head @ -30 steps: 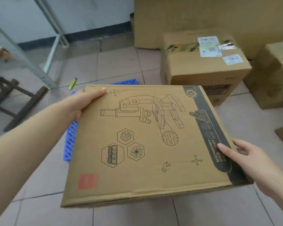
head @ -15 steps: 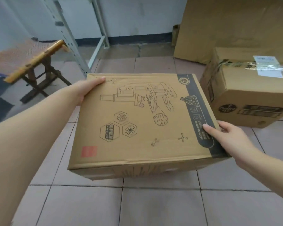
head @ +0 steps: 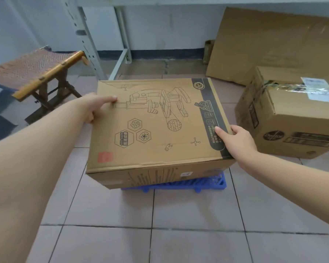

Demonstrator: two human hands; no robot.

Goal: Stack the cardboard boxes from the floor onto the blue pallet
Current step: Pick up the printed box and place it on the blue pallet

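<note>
While the left hand (head: 95, 107) clasps the far-left edge of the microscope box (head: 156, 126), thumb on top, we note the carton hangs between both palms directly over the blue pallet (head: 203, 184), which shows only beneath its near-right corner; whether it touches, we cannot tell. Its long axis runs hand to hand. Readable print: "Microscope" on the dark band. The right hand (head: 235, 141) clamps the near-right edge. Right again, a taped box (head: 292, 118) stands on the floor.
</note>
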